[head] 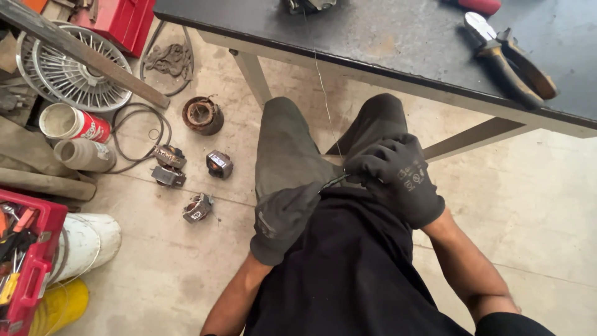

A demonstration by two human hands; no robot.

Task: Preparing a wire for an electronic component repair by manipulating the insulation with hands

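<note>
I am seated, looking down at my lap. Both hands wear dark grey gloves. My right hand (396,177) is closed, pinching a thin wire (324,99) that runs up from my lap to the black tabletop (398,37). My left hand (283,219) rests on my left thigh, its fingers pinched on the lower end of the same wire, close to the right hand's fingertips.
Pliers with orange-and-black handles (511,59) lie on the tabletop at right. On the floor at left are small motor parts (219,164), a rusty stator ring (203,116), a fan grille (71,68), cans, buckets and a red toolbox (28,261).
</note>
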